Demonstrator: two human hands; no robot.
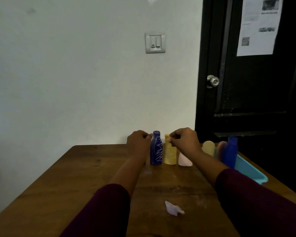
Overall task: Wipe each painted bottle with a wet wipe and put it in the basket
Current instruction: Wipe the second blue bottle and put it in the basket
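Two risks are judged from here. The right hand [184,142] is curled at the top of the yellow bottle [170,151], which appears to be pinched near its rim. As that bottle is lifted out of the row, the close-standing dark blue bottle [156,148] or the pink bottle [184,159] could be knocked over. The wet wipe [173,206] lies near the front of the bench [75,177], well apart from both hands, so a bottle could be put away unwiped. The left hand [138,144] is curled just beside the dark blue bottle; whether anything is held cannot be told. Three bottles are counted standing on the bench, three more appear in the turquoise basket [251,171] at the right, and one wipe is seen.
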